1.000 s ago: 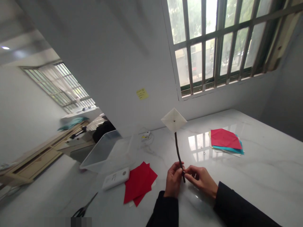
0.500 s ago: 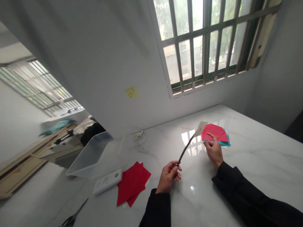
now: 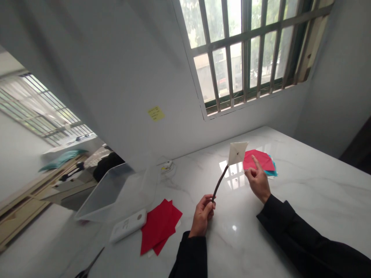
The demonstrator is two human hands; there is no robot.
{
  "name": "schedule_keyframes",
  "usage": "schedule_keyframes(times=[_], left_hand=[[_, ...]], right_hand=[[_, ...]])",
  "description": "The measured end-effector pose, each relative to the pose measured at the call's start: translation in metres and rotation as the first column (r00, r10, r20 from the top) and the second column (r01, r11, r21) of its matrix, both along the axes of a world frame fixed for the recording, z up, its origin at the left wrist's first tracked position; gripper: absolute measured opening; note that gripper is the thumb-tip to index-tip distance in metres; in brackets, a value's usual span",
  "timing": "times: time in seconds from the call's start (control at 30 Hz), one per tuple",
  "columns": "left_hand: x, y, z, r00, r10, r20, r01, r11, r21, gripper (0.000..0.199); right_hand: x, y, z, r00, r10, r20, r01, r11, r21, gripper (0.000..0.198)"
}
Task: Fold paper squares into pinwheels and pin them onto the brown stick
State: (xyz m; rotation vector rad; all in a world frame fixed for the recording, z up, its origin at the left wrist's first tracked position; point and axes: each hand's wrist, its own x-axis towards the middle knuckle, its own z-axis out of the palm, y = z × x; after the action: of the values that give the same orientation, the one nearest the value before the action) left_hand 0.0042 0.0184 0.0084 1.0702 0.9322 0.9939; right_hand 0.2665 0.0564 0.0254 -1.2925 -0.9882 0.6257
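The left hand [image 3: 203, 214] is closed around the lower end of a dark brown, slightly curved thin stick [image 3: 220, 181]. The long axis of the stick runs from this hand obliquely up and to the right, away from the person. A cream, four-cornered flat piece of paper [image 3: 234, 148] with a dark central dot sits at the far end, raised above the white marbled glossy surface [image 3: 295, 216].

The right hand [image 3: 257, 182] is nearer to the cream piece, which lies to the left of and slightly beyond it. Its index finger is extended toward the far edge of the surface; the remaining fingers are curled. A narrow gap shows between fingertip and cream piece; depth cannot be verified.

Behind the right hand lies a stack of red and blue paper sheets [image 3: 262, 164], partly covered by that hand. Two tiny ring-like parts [image 3: 236, 180] rest left of it, too small to identify.

Not visible: the stick's end inside the left grip, and the joint behind the cream piece. Cannot tell whether the right hand's curled fingers contain anything. Dark-handled scissors [image 3: 90, 265] are cut off by the lower picture edge.
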Motion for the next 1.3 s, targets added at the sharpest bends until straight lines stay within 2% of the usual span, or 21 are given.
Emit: schedule_keyframes(times=[0.07, 0.1, 0.2, 0.3, 0.37, 0.43, 0.53, 0.6, 0.73, 0.87, 0.93, 1.0, 1.03, 1.07, 1.13, 1.2, 1.23, 1.3], left_hand=[[0.0, 0.0, 0.0, 1.0, 0.01, -0.007, -0.01, 1.0, 0.006, 0.043], [0.0, 0.0, 0.0, 1.0, 0.017, -0.011, -0.017, 1.0, 0.008, 0.043], [0.001, 0.0, 0.0, 0.999, 0.041, -0.012, -0.041, 0.999, 0.007, 0.044], [0.001, 0.0, 0.0, 0.998, 0.068, 0.007, -0.068, 0.998, 0.014, 0.043], [0.002, -0.001, 0.001, 0.999, 0.051, 0.009, -0.051, 0.998, 0.04, 0.041], [0.003, -0.002, 0.002, 1.0, -0.006, 0.004, 0.006, 0.997, 0.072, 0.037], [0.004, -0.004, 0.007, 0.995, -0.098, 0.0, 0.098, 0.991, 0.094, 0.031], [0.004, -0.005, 0.011, 0.992, -0.123, -0.001, 0.123, 0.988, 0.095, 0.028], [0.005, -0.009, 0.019, 0.987, -0.158, -0.01, 0.159, 0.986, 0.058, 0.03], [0.005, -0.01, 0.023, 0.971, -0.238, -0.035, 0.239, 0.971, 0.011, 0.031], [0.004, -0.009, 0.021, 0.983, -0.182, -0.024, 0.183, 0.982, 0.043, 0.031], [0.002, -0.007, 0.018, 0.998, -0.061, 0.029, 0.059, 0.996, 0.064, 0.03], [0.001, -0.006, 0.017, 0.997, 0.006, 0.075, -0.01, 0.999, 0.052, 0.03], [-0.001, -0.004, 0.016, 0.989, 0.071, 0.132, -0.075, 0.997, 0.025, 0.03], [-0.005, -0.002, 0.015, 0.949, 0.192, 0.251, -0.183, 0.981, -0.057, 0.031], [-0.009, -0.001, 0.016, 0.903, 0.279, 0.328, -0.249, 0.96, -0.132, 0.039], [-0.01, 0.0, 0.017, 0.883, 0.31, 0.353, -0.27, 0.95, -0.158, 0.045], [-0.012, 0.0, 0.017, 0.855, 0.34, 0.392, -0.289, 0.939, -0.186, 0.052]], right_hand=[[0.001, -0.002, 0.0, 0.988, 0.066, 0.136, -0.067, 0.998, -0.004, 0.031], [0.0, -0.004, 0.0, 0.971, 0.116, 0.209, -0.117, 0.993, -0.011, 0.024], [-0.006, -0.006, -0.003, 0.915, 0.227, 0.334, -0.231, 0.973, -0.026, 0.028], [-0.013, -0.008, -0.006, 0.913, 0.239, 0.33, -0.234, 0.971, -0.056, 0.027], [-0.019, -0.009, -0.007, 0.909, 0.294, 0.296, -0.277, 0.956, -0.1, 0.025], [-0.027, -0.013, -0.006, 0.87, 0.434, 0.235, -0.41, 0.901, -0.146, 0.026], [-0.041, -0.021, -0.003, 0.725, 0.676, 0.127, -0.655, 0.735, -0.176, 0.037], [-0.05, -0.027, 0.0, 0.655, 0.75, 0.092, -0.732, 0.66, -0.169, 0.039], [-0.06, -0.036, 0.004, 0.643, 0.765, 0.03, -0.757, 0.642, -0.121, 0.039], [-0.063, -0.041, 0.005, 0.598, 0.797, -0.082, -0.801, 0.591, -0.096, 0.04], [-0.063, -0.042, 0.003, 0.606, 0.793, -0.061, -0.791, 0.593, -0.151, 0.041], [-0.064, -0.043, -0.001, 0.589, 0.807, -0.05, -0.794, 0.565, -0.223, 0.04], [-0.064, -0.044, -0.004, 0.559, 0.827, -0.058, -0.809, 0.528, -0.26, 0.04], [-0.065, -0.045, -0.005, 0.508, 0.858, -0.077, -0.833, 0.466, -0.298, 0.038], [-0.067, -0.049, -0.008, 0.37, 0.918, -0.145, -0.881, 0.297, -0.368, 0.035], [-0.069, -0.056, -0.008, 0.233, 0.944, -0.232, -0.901, 0.12, -0.417, 0.033], [-0.07, -0.06, -0.008, 0.178, 0.947, -0.268, -0.901, 0.048, -0.432, 0.034], [-0.07, -0.066, -0.007, 0.11, 0.943, -0.314, -0.893, -0.045, -0.447, 0.036]])
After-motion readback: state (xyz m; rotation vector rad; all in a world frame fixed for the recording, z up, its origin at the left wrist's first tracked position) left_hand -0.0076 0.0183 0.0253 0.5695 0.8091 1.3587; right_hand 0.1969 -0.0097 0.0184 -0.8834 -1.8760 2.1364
